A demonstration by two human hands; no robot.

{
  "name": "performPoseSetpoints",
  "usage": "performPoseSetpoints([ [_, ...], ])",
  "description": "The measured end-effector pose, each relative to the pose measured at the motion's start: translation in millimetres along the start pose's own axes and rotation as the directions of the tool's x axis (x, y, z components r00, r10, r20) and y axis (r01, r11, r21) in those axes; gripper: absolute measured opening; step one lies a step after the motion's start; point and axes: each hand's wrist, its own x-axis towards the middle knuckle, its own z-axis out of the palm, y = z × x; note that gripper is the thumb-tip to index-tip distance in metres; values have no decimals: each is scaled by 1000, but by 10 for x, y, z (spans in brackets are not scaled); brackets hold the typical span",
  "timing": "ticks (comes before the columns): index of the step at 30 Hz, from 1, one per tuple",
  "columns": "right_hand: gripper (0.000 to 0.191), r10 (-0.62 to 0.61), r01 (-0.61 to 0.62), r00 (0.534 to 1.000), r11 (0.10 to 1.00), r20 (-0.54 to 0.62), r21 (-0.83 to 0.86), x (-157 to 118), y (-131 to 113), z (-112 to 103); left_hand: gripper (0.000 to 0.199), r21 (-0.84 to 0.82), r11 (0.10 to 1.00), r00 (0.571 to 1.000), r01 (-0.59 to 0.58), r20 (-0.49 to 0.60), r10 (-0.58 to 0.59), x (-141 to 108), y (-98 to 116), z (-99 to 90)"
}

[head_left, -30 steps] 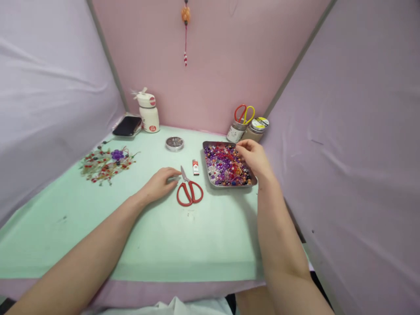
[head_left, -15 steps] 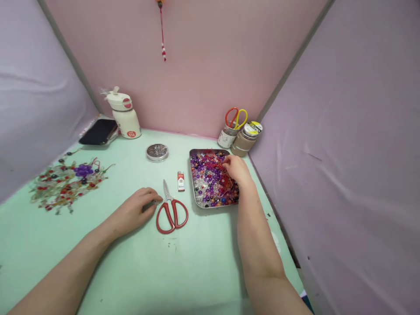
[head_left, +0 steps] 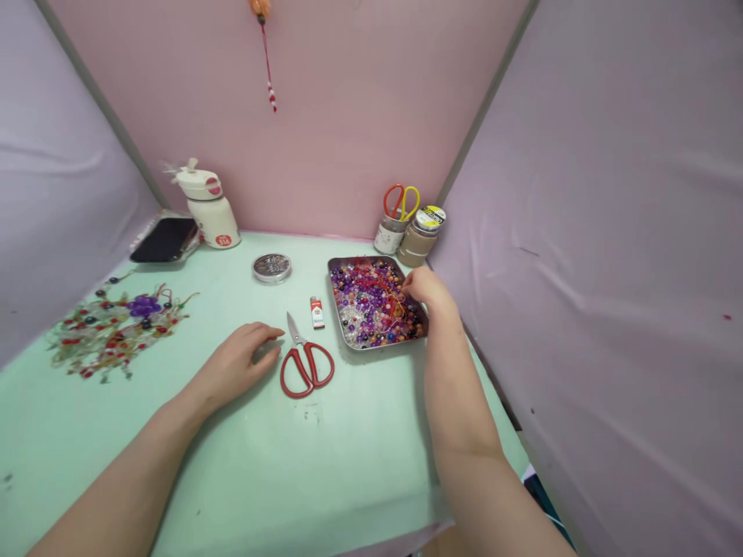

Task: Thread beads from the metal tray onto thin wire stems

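Observation:
My left hand rests on the table with its thumb and fingers apart, just left of red-handled scissors. Nothing shows in it. My right hand is over the right side of a metal tray, thumb and fingertips pinched together. What they hold, if anything, is too small to make out. Purple, clear, black and orange beads fill the tray. Tangled red and yellowish thread lies on top of them, close to the right fingertips.
A lighter and a round clear case lie left of the tray. Two jars stand behind it, one holding scissors. At left are a beaded pile, a phone and a white bottle. A beaded tassel hangs behind.
The camera view has shifted a little. My right hand has moved toward the tray's right edge, uncovering more thread. My left thumb and fingers are spread slightly wider.

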Motion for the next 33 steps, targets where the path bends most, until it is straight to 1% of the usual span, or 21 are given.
performPoseSetpoints([
  [4,7,16,-11,998,996,58,-85,-39,-99,-6,35,12,1000,999,11,-38,-10,-9,16,-22],
  [7,10,-1,10,996,995,93,-99,-54,-151,11,35,12,1000,999,9,-44,-9,-13,10,-21],
  [10,13,-10,17,998,991,55,-130,-50,-157,53,35,15,1000,999,5,-46,-4,-13,-18,-8],
  [12,10,-31,33,999,989,20,-142,-45,-141,76,36,14,1000,999,1,-46,0,-10,-36,-2],
  [14,4,-42,43,999,991,9,-124,-45,-112,75,36,10,1000,999,1,-48,-1,-8,-43,-1],
  [16,2,-47,47,999,997,13,-60,-53,-78,46,37,6,1000,999,2,-53,-2,-7,-36,-6],
  [19,8,-101,102,995,985,-16,139,-83,-39,-32,37,-2,1000,998,-3,-56,3,-10,-9,-18],
  [22,9,-154,184,982,910,-107,372,-151,-52,-119,37,-9,1000,998,-10,-63,10,-17,18,-27],
  [25,9,-145,243,965,810,-220,533,-261,-129,-218,37,-14,1000,997,-11,-79,10,-22,39,-34],
  [29,12,-113,335,926,688,-361,643,-470,-298,-407,38,-67,998,994,17,-108,-24,-28,90,-54],
  [31,10,-118,391,901,635,-416,666,-594,-392,-492,37,-150,987,989,62,-123,-81,-33,137,-73],
  [33,9,-133,433,881,612,-453,662,-727,-489,-514,36,-286,949,978,132,-116,-171,-39,191,-96],
])
